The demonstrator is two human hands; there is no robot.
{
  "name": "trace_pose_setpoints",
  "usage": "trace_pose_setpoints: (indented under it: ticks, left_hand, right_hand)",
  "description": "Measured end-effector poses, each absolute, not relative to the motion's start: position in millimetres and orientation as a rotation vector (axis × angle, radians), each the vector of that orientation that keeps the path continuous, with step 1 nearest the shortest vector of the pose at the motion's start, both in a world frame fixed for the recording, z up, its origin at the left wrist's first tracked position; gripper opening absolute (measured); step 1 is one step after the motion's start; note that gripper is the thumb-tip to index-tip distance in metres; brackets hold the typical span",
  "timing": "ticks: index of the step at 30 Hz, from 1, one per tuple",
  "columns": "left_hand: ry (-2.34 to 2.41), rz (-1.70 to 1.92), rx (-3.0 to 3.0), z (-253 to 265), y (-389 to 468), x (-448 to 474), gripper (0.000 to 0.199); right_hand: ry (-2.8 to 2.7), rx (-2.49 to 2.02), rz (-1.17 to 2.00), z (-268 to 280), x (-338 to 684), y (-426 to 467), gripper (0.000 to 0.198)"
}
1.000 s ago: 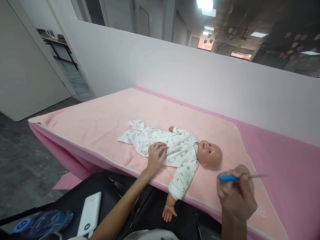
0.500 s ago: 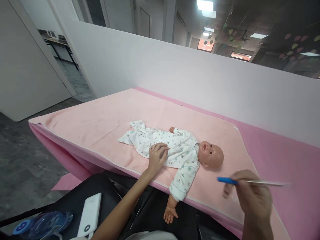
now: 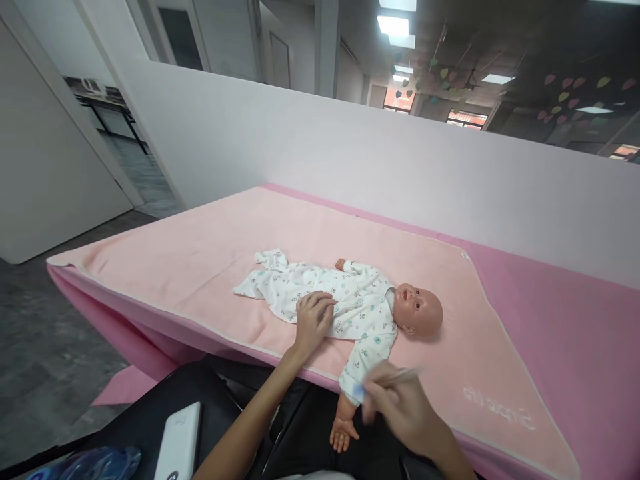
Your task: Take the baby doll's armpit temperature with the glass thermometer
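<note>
Head view: a baby doll (image 3: 360, 300) in a printed white sleepsuit (image 3: 300, 277) lies on its back on a pale pink blanket (image 3: 200, 247), toward the near edge, its head pointing to the right edge and one forearm hanging over the near edge. The person's left hand (image 3: 314, 320) rests on the suit's front, fingers loosely bent over the cloth. The right hand (image 3: 395, 400), blurred, is above the near edge beside the doll's sleeve, fingers clamped on a slim blue-ended stick (image 3: 406, 376); whether it touches the sleeve cannot be told.
</note>
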State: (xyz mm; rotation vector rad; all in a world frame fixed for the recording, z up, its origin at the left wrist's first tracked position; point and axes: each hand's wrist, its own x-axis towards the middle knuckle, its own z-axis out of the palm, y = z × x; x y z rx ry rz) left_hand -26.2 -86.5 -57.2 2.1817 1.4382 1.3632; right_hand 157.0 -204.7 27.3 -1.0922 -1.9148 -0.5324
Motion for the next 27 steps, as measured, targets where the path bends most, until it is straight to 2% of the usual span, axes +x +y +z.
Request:
trace_pose_setpoints:
  ticks: [4,6,11,14,16,18,20,23,27]
  left_hand:
    - [1.410,1.389,2.186,-59,-86,-27,0.022]
    - [1.404,1.393,2.191,-59,-86,-27,0.021]
    - [1.412,1.400,2.200,-58,-86,-26,0.021]
    - [1.419,1.409,2.208,-58,-86,-26,0.021]
    - [1.457,1.489,2.209,-60,-87,-25,0.020]
    - [1.436,1.607,2.291,-60,-89,-22,0.020]
    - [1.238,1.653,2.510,-59,-90,-15,0.022]
    - [0.868,1.442,2.814,-50,-89,10,0.025]
    - [0.934,1.308,2.783,-36,-78,54,0.026]
  right_hand:
    - [-1.840,-1.199,-0.026,50,185,-225,0.039]
    - [-1.708,-1.232,0.119,51,196,-233,0.044]
    - [-1.828,-1.201,0.058,32,186,-228,0.039]
    - [-1.806,-1.234,-0.037,32,190,-232,0.025]
    - [-1.576,-1.306,-0.089,31,200,-238,0.016]
    - [-1.393,-1.377,-0.104,19,210,-241,0.016]
    - [-1.431,-1.452,-0.096,-4,216,-238,0.017]
    - [-1.488,-1.549,-0.005,-45,218,-233,0.022]
    - [-1.386,-1.674,0.103,-74,216,-234,0.032]
